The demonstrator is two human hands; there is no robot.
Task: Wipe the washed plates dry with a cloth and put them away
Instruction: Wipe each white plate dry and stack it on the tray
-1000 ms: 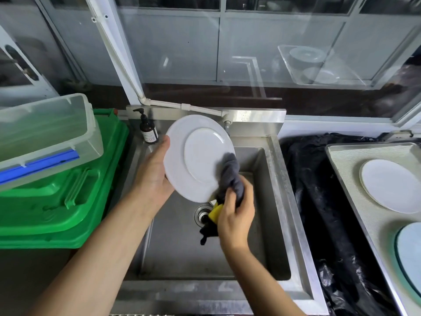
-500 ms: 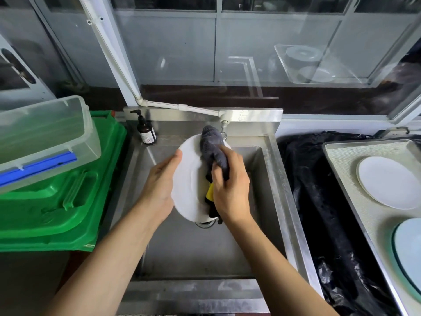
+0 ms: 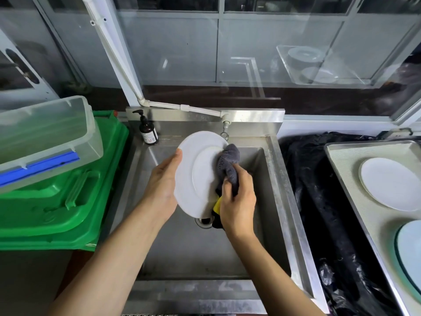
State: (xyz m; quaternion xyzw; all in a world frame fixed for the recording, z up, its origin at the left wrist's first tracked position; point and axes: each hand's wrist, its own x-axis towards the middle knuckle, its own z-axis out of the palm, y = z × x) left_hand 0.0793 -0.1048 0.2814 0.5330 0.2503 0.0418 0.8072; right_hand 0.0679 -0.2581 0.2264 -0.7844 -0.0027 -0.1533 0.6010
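White plate point(image 3: 200, 179), centre frame, tilted on edge over sink point(image 3: 268, 183) so drips fall in. Left hand point(image 3: 164, 185): grip curled round rim, steadying. Right hand point(image 3: 239, 201): grip bunched on grey cloth point(image 3: 227, 165), pressing plate's face.

tray point(image 3: 341, 160) | white plate point(image 3: 389, 183); pale-blue plate point(image 3: 410, 252)

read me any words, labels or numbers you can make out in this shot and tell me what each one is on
No text here can be read.
Pump bottle at the sink's back left corner: a white label with small print and a red mark, too small and blurred to read.
White plate held over the sink, grey cloth, green crate, clear plastic bin, tray on the right: no lettering visible.
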